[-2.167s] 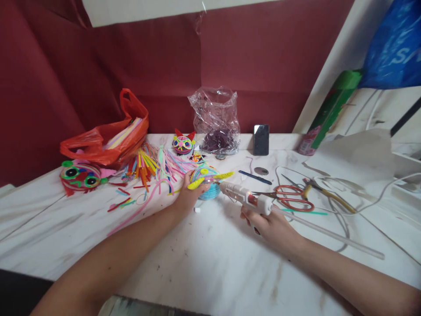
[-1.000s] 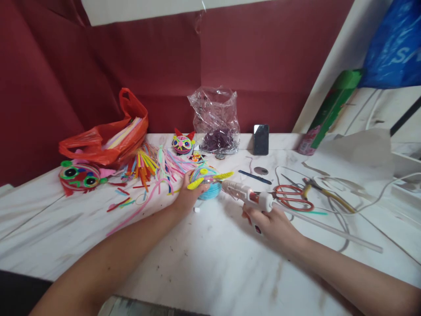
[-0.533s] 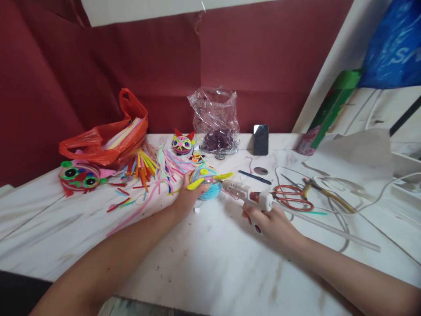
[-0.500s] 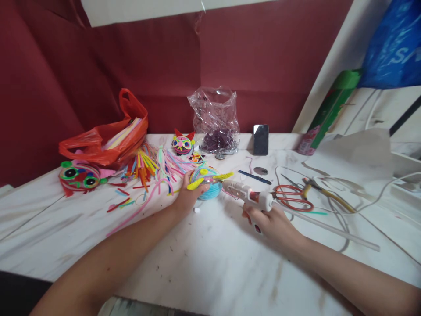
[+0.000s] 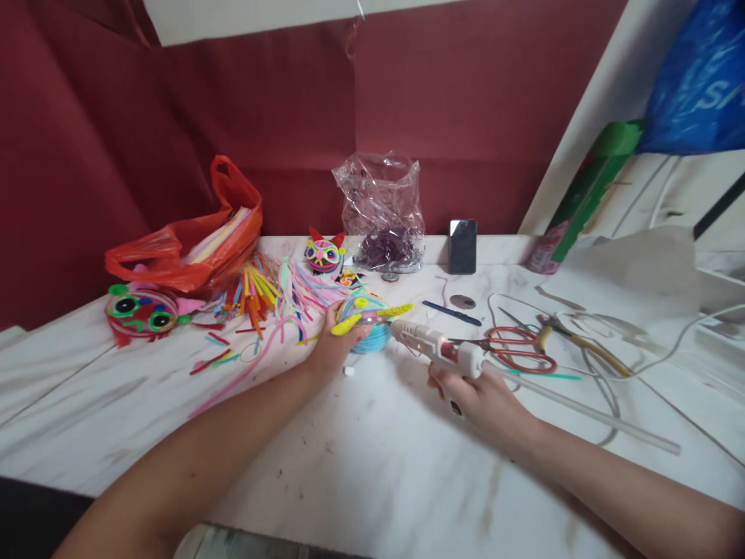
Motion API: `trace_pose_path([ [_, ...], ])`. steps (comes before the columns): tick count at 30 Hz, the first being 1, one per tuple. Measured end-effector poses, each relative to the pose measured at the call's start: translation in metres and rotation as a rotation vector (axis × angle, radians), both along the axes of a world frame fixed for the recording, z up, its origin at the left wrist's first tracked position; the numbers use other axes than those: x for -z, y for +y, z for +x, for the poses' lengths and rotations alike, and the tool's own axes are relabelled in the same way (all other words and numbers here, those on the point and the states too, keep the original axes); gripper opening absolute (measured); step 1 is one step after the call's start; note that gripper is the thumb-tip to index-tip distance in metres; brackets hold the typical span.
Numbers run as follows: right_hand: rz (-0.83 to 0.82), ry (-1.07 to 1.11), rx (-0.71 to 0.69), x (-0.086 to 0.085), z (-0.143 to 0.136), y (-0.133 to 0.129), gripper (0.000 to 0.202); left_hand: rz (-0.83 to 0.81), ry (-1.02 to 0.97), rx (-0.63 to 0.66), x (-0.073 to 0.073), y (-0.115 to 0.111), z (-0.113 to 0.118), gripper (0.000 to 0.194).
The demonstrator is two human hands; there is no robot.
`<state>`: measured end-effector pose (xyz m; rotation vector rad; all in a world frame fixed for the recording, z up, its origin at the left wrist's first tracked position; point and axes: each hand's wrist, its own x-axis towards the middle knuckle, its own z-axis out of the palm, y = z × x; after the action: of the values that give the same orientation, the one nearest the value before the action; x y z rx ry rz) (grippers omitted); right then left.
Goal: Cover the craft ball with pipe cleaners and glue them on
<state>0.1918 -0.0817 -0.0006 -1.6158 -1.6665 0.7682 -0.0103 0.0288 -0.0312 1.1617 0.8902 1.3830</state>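
My left hand is closed around the near left side of a round blue pipe-cleaner craft, which has yellow pieces sticking out to both sides and pastel stripes on top. In my right hand is a white hot glue gun, gripped by its handle, with a long clear glue stick trailing from its back. The gun's nozzle points left, close to the craft's right side. I cannot tell whether it touches.
Orange-handled scissors and pliers lie right of the gun among cables. A phone leans at the back beside a clear bag. Leftward are loose pipe cleaners, a red bag and two finished-looking faces.
The glue gun has shifted very slightly, its nozzle a touch to the left and its glue stick's tail lower. My left hand and the craft have stayed in place.
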Motion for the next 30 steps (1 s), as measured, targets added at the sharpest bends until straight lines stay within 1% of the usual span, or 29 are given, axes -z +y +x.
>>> trace_pose_path([
  [4, 0.033, -0.027, -0.029, 0.0008, 0.0007, 0.0001, 0.031, 0.009, 0.008, -0.008, 0.0014, 0.0014, 0.0, 0.066],
  [7, 0.047, -0.005, -0.004, -0.0013, -0.0009, 0.0008, 0.028, 0.007, 0.022, 0.002, 0.0012, 0.0004, -0.0007, 0.066],
  [11, 0.024, 0.027, 0.035, -0.0037, -0.0026, 0.0011, 0.027, 0.011, 0.04, 0.016, 0.0009, -0.0008, -0.0016, 0.065],
  [15, 0.005, 0.001, -0.013, -0.004, -0.0017, -0.0001, 0.03, 0.008, 0.042, 0.011, 0.0027, 0.0014, -0.0015, 0.067],
  [20, 0.035, -0.019, -0.058, -0.0033, -0.001, -0.0008, 0.031, 0.015, 0.016, 0.015, 0.0044, 0.0034, -0.001, 0.069],
  [26, 0.054, -0.043, -0.06, -0.0038, -0.0046, -0.0016, 0.029, 0.031, 0.031, 0.035, 0.0033, 0.0011, -0.0006, 0.07],
  [30, 0.065, -0.069, -0.032, -0.0041, -0.0039, -0.0024, 0.031, 0.035, 0.046, 0.029, 0.0052, 0.0025, -0.0013, 0.069],
])
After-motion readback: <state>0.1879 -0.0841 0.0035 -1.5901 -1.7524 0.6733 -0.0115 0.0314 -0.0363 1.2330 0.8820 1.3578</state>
